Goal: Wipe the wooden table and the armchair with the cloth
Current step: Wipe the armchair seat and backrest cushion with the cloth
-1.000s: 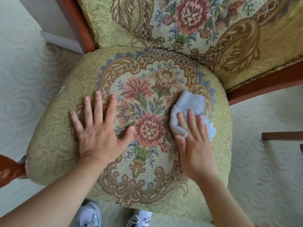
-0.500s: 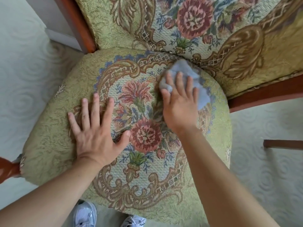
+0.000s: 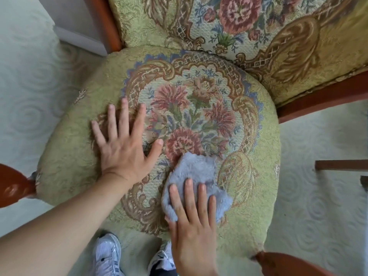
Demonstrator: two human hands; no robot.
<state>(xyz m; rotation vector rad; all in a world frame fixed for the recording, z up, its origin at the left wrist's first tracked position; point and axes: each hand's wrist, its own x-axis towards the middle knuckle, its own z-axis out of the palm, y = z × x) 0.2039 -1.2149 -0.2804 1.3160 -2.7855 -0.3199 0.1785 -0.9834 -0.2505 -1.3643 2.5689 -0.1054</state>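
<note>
Flat, the right hand (image 3: 194,226) presses the cloth (image 3: 196,176) near the armchair (image 3: 83,156) seat's front edge

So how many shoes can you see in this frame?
2, both white sneakers at the bottom edge: one under the left forearm, the other partly hidden behind the right hand.

I can read no lettering, labels, brand marks or numbers anywhere in this head-camera view of mine.

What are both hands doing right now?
Left hand: open, flat on the armchair seat.
Right hand: open, straight fingers pressing the blue cloth onto the seat.
</note>
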